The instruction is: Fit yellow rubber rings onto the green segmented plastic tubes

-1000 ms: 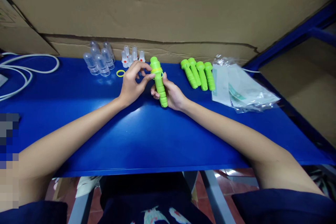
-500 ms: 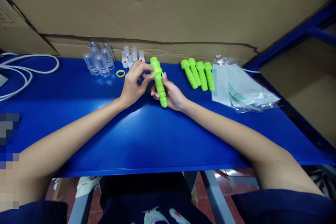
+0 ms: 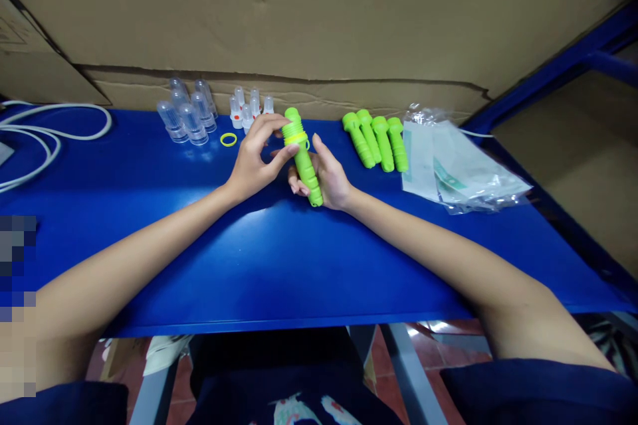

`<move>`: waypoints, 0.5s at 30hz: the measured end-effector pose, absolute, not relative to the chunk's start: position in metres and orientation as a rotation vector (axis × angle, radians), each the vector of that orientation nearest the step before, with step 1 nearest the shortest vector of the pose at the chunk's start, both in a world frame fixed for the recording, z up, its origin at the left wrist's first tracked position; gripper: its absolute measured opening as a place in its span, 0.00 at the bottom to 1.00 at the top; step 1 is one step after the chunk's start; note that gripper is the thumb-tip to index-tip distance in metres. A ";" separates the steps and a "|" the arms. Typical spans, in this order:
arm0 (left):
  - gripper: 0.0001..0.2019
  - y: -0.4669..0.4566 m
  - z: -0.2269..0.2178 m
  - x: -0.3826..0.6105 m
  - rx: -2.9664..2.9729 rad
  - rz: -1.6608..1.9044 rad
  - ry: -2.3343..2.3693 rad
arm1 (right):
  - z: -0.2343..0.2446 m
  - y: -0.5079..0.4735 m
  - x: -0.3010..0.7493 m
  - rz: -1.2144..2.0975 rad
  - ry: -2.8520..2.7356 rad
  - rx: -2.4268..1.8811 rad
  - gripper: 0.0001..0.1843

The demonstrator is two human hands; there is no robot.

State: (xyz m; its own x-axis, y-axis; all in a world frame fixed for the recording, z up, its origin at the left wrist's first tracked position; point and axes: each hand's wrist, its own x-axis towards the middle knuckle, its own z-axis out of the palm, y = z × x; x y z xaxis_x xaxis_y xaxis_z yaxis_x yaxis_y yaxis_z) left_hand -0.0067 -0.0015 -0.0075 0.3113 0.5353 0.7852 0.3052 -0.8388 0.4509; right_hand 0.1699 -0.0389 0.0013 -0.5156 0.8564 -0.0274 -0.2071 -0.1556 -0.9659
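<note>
My right hand (image 3: 326,176) grips the lower shaft of a bright green ribbed plastic tube (image 3: 305,166), holding it upright and tilted a little to the left above the blue table (image 3: 279,259). A yellow ring (image 3: 296,137) sits around the tube just below its top. My left hand (image 3: 256,156) pinches that ring and the tube's top between thumb and fingertips. A loose yellow ring (image 3: 228,139) lies flat on the table just left of my left hand.
Several more green tubes (image 3: 376,139) lie side by side to the right, next to clear plastic bags (image 3: 456,169). Clear caps (image 3: 187,113) and small white pieces with red dots (image 3: 249,106) stand at the back by the cardboard wall. White cable (image 3: 44,129) lies far left.
The tube's top has tipped slightly to the left, and my left fingers have closed around the yellow ring near its top. My right thumb has lifted off the shaft.
</note>
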 end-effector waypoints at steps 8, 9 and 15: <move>0.25 -0.007 -0.006 -0.005 2.190 1.430 0.789 | 0.001 -0.039 0.168 1.762 -1.320 -0.812 0.35; 0.26 -0.008 -0.006 -0.005 2.193 1.419 0.791 | 0.001 -0.039 0.169 1.766 -1.317 -0.810 0.35; 0.26 -0.010 -0.004 -0.005 2.238 1.344 0.715 | 0.004 -0.040 0.170 1.766 -1.316 -0.802 0.38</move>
